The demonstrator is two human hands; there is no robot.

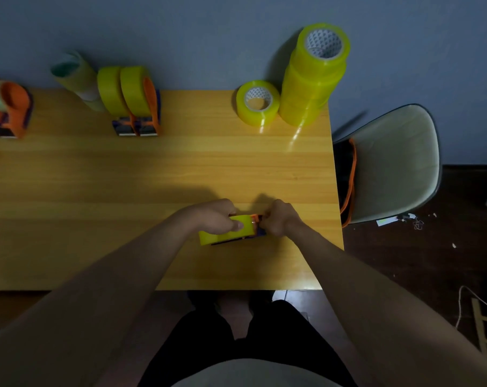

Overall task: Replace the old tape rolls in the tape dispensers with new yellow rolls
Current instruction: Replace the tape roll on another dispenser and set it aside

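Mostly hidden dispenser (257, 231), hands (218, 217) covering roll (227, 233)

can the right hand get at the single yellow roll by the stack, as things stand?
Probably yes, once it lets go. The right hand now grips the dispenser together with the left hand. The single roll lies flat beside the stack, with bare table between it and the hand.
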